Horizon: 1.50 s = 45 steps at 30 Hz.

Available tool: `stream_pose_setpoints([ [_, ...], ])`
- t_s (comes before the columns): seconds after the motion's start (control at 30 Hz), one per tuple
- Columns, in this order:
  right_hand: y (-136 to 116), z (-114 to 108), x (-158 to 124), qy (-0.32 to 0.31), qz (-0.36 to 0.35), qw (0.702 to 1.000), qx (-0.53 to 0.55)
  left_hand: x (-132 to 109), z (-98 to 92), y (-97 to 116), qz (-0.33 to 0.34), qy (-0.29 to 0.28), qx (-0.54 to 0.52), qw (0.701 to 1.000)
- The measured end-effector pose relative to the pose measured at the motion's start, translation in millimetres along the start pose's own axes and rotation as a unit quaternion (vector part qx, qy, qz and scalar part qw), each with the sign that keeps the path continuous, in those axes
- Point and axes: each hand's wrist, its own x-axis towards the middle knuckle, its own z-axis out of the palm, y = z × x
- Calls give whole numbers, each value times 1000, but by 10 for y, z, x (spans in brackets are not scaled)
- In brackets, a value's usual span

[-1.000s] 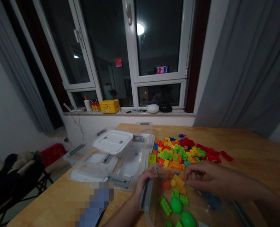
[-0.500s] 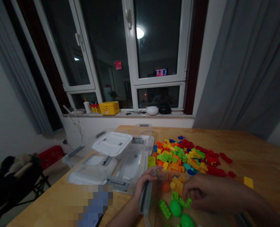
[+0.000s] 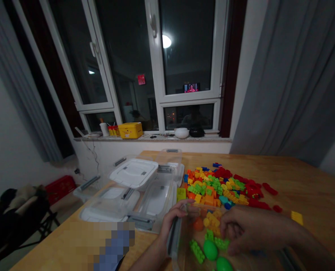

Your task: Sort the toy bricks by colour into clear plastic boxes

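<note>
A clear plastic box (image 3: 181, 250) with grey side latches stands at the table's near edge. My left hand (image 3: 173, 220) is closed on its far left corner. Inside lie green toy bricks (image 3: 197, 251), green egg-shaped pieces (image 3: 210, 250), yellow bricks (image 3: 212, 220) and an orange ball-like piece (image 3: 198, 224). My right hand (image 3: 249, 229) is over the box with its fingers curled inward, close beside a green brick (image 3: 221, 243). Whatever those fingers hold is hidden. Just beyond the box spreads a pile of mixed toy bricks (image 3: 212, 185).
Several clear boxes and white lids (image 3: 135, 172) are stacked to the left on the wooden table (image 3: 300, 177). A yellow brick (image 3: 297, 217) lies apart at right. Behind, the windowsill holds a yellow box (image 3: 130, 130) and a white bowl (image 3: 181, 132). A pixelated patch covers the lower left.
My right hand has shifted very slightly, its fingers still curled above the green brick. A faint blue patch now shows in the box below the hand. My left hand stays on the corner.
</note>
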Motion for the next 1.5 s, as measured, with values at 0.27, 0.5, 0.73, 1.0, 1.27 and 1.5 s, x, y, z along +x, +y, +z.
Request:
stream_pose_setpoints([
  [0.27,83,-161,68,142,-80,985,50,-8,172,93,-11,29,22,999],
  [0.5,682,-273,458,277,-61,957,54,-10,178,101,-12,29,27,999],
  [0.73,956,-171,709,236,-138,960,67,-23,205,129,-1,46,47,998],
  [1.0,1146,-41,991,288,-127,948,55,-18,201,106,-17,35,29,999],
  [1.27,1118,-13,1003,321,-86,940,77,-11,178,83,-9,29,17,999],
  [1.5,852,-234,641,337,-69,934,93,-6,179,106,-11,43,40,998],
])
